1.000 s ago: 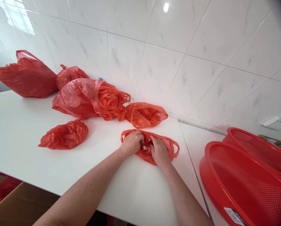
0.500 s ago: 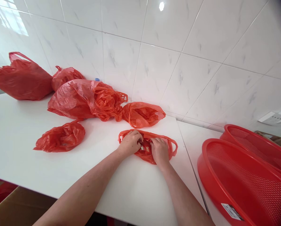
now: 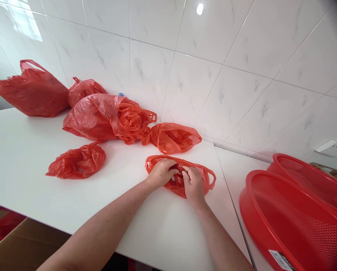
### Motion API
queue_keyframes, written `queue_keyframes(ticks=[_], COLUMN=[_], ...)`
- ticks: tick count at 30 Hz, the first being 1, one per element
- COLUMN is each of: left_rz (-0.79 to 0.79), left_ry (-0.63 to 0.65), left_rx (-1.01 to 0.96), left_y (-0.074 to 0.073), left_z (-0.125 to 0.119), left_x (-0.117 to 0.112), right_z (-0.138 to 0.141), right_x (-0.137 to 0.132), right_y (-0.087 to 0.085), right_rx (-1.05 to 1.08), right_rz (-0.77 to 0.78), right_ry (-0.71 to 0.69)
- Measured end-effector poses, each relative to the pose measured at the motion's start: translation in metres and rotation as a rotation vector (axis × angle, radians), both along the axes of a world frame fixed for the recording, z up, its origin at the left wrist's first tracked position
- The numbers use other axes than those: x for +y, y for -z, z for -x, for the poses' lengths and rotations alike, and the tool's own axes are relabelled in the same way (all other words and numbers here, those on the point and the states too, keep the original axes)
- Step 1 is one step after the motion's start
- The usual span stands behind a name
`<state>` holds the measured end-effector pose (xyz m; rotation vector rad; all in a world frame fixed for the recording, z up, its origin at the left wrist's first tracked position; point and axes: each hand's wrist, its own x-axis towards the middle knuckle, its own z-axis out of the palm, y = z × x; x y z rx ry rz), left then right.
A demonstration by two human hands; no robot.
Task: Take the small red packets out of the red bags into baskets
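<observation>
A small red plastic bag (image 3: 205, 177) lies flat on the white table (image 3: 30, 158) just in front of me. Both my hands rest on it. My left hand (image 3: 160, 173) pinches the bag's plastic at its left half, fingers curled. My right hand (image 3: 195, 185) grips the plastic beside it, fingers bent over the bag's middle. Between the two hands a small printed red packet (image 3: 178, 179) shows inside the bag. The bag's loop handles stick out at its right end.
Several other red plastic bags lie further back: one (image 3: 77, 162) to the left, one (image 3: 174, 137) just behind, a large one (image 3: 100, 118) and more by the tiled wall. Two red mesh baskets (image 3: 292, 222) stand at the right. A cardboard box (image 3: 13, 244) sits below left.
My fingers have drawn closer together on the bag and bunched its plastic over the packet. The bag itself stays in place.
</observation>
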<state>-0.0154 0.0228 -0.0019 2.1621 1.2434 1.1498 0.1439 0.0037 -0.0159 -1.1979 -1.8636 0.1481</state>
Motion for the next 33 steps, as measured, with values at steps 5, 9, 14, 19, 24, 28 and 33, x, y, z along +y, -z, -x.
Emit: queue_keyframes(ticks=[5, 9, 14, 19, 24, 28, 33], left_rz=[0.134, 0.225, 0.207, 0.016, -0.041, -0.141, -0.117], left_ry=[-0.004, 0.012, 0.008, -0.122, -0.151, -0.02, 0.09], left_rx=[-0.136, -0.217, -0.184, -0.069, 0.023, 0.16, 0.324], left_y=[0.0, 0.0, 0.0, 0.0, -0.002, -0.004, 0.005], left_z=[0.0, 0.002, -0.002, -0.002, 0.008, 0.012, 0.008], left_x=[0.001, 0.001, 0.0, -0.001, 0.004, 0.004, 0.005], right_z=[-0.006, -0.011, -0.01, -0.015, -0.023, -0.022, -0.017], right_x=[0.001, 0.001, -0.001, 0.001, 0.007, 0.011, 0.014], right_y=[-0.001, -0.003, -0.007, -0.008, -0.006, -0.002, 0.005], right_rx=[0.068, 0.084, 0.099, 0.09, -0.027, -0.121, -0.173], right_rz=[0.033, 0.053, 0.125, 0.059, -0.044, -0.078, -0.074], right_ry=[0.029, -0.005, -0.015, 0.09, 0.202, 0.221, 0.144])
